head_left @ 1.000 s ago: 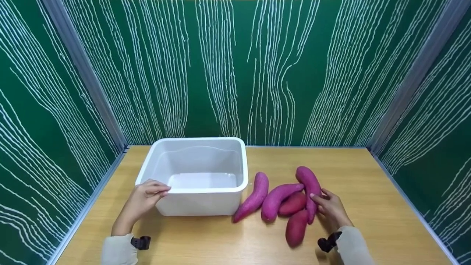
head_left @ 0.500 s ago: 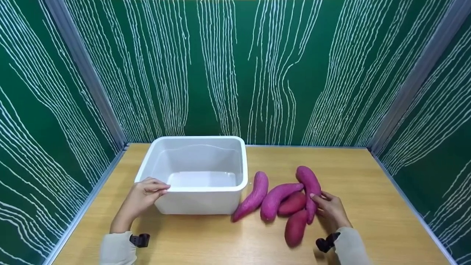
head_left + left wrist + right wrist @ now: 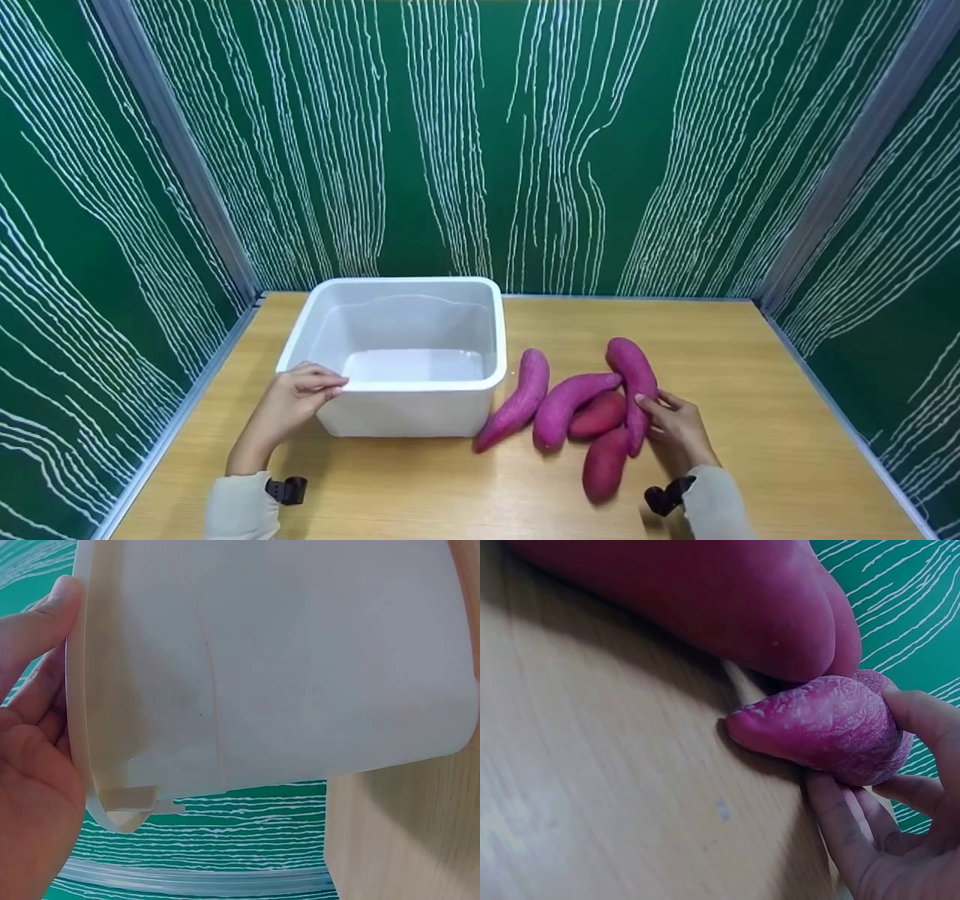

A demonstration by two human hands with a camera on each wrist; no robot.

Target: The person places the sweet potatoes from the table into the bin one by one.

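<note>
My left hand (image 3: 291,401) pinches the front rim of a white plastic tub (image 3: 409,414) near its left corner. In the left wrist view the thumb lies along the rim, and the tub's side wall (image 3: 300,667) fills most of the picture. At the right, my right hand (image 3: 681,429) grips a long curved purple sweet potato (image 3: 631,364) resting on the table, thumb on one side and fingers on the other. Its narrow end (image 3: 780,731) shows in the right wrist view. Touching it are two shorter red sweet potatoes (image 3: 598,415) and another curved purple one (image 3: 566,409).
A third purple sweet potato (image 3: 521,397) leans close along the tub's right side. Everything stands on a wooden table (image 3: 442,495). Green panels (image 3: 442,150) with white wavy lines enclose the back and both sides. Each wrist carries a small black camera (image 3: 289,490).
</note>
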